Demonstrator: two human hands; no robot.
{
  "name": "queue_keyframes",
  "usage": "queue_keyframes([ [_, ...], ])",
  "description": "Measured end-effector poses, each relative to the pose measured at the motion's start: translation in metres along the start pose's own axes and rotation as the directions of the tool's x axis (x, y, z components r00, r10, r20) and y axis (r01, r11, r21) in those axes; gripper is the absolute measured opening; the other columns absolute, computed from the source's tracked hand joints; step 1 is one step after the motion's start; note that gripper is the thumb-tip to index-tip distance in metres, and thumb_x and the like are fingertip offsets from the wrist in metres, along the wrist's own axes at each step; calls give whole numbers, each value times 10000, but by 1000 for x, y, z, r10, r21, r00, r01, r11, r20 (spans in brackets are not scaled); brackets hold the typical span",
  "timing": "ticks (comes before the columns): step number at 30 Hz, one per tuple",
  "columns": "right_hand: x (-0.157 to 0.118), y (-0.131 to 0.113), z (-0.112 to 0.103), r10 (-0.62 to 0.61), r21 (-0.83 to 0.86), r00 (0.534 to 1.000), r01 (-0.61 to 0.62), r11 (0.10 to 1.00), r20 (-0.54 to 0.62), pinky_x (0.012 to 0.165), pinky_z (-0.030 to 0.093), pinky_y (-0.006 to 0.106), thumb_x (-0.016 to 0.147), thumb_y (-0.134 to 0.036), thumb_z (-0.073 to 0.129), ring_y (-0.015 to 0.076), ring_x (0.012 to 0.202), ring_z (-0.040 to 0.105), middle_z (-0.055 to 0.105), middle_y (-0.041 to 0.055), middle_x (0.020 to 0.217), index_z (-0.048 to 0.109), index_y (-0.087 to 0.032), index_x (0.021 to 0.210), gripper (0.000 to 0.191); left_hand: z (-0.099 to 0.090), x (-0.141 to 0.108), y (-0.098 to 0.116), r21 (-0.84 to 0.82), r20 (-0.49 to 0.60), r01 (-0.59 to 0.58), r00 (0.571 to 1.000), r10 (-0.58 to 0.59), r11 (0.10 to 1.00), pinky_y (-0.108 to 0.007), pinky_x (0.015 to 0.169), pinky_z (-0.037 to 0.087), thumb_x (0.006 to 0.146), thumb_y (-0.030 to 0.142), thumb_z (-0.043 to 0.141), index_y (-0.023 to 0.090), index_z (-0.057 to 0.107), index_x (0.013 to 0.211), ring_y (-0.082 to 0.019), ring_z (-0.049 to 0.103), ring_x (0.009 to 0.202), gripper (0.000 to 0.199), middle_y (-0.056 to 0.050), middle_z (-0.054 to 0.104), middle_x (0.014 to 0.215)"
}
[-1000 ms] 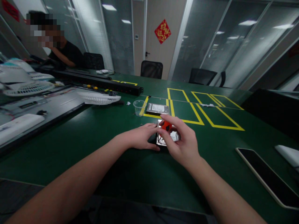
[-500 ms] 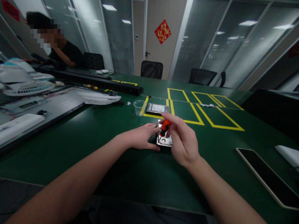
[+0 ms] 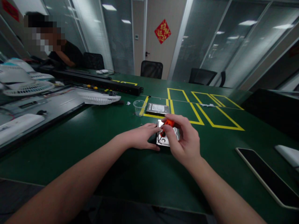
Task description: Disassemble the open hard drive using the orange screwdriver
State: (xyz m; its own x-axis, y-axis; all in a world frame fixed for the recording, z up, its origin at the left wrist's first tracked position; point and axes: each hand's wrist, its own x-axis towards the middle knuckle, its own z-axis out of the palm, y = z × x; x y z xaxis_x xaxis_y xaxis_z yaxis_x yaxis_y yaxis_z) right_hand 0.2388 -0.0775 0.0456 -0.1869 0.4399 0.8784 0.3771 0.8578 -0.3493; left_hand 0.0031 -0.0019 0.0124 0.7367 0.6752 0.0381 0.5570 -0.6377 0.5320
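Observation:
A hard drive [image 3: 165, 141] with a shiny metal cover lies on the green table between my hands. My left hand [image 3: 144, 137] grips its left side, thumb at the near corner and fingers at the far one. In my right hand [image 3: 185, 140] is an orange and black screwdriver [image 3: 169, 123], held at a slant between thumb and fingers. Its dark shaft points down to the cover's near left corner; whether the tip sits in a screw is too small to tell. My right hand hides part of the drive's right side.
Beyond my hands are a second hard drive [image 3: 157, 108], label up, and a clear plastic cup [image 3: 139, 108]. Yellow tape outlines [image 3: 224, 127] mark the table. A phone-like slab [image 3: 266, 174] lies right. Fan parts [image 3: 99, 98] and a large panel [image 3: 58, 107] occupy the left; a person [image 3: 67, 54] sits behind.
My right hand has turned about the screwdriver, its fingers opening slightly and its thumb now showing along the handle. My left hand and the hard drive stay in place.

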Motion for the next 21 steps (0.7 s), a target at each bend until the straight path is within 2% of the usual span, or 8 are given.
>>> queue_keyframes([
  [5,1,1,-1,-30,23,1000,30,999,0,1037,813,463,1262,-289,781,276,1176,936,954,97,1389,837,-314,1550,295,1,1,-2,-10,4,-18,1000,18,1000,-714,1521,476,1012,656,1036,267,643,1861,-534,542,1856,1013,-226,650,1929],
  [8,2,0,-1,-15,44,1000,14,999,15,1086,812,500,1305,-305,689,291,1223,937,956,102,1392,853,-318,1549,295,3,1,-5,1,-5,-31,1000,31,1000,-692,1506,494,1013,669,1036,270,698,1785,-521,574,1816,933,-212,696,1871],
  [10,2,-1,-2,5,51,1000,-6,999,30,1114,812,522,1324,-286,601,301,1258,936,951,106,1437,851,-325,1579,359,4,1,-6,10,-1,-29,1000,29,1000,-660,1481,525,1019,683,1035,282,737,1728,-507,604,1779,867,-194,726,1825],
  [14,1,0,-3,-3,62,999,0,998,40,1128,804,527,1309,-222,546,311,1295,933,943,106,1483,835,-333,1615,436,2,0,-3,17,0,-16,1000,16,1000,-640,1467,541,1018,674,1047,296,725,1733,-496,635,1743,870,-181,739,1798],
  [21,1,-1,-2,-4,38,1000,4,999,8,1149,792,543,1304,-245,610,313,1311,917,929,125,1442,824,-307,1552,334,-1,1,4,28,14,32,999,-33,999,-644,1477,545,1005,652,1067,263,730,1738,-515,646,1753,895,-199,724,1819],
])
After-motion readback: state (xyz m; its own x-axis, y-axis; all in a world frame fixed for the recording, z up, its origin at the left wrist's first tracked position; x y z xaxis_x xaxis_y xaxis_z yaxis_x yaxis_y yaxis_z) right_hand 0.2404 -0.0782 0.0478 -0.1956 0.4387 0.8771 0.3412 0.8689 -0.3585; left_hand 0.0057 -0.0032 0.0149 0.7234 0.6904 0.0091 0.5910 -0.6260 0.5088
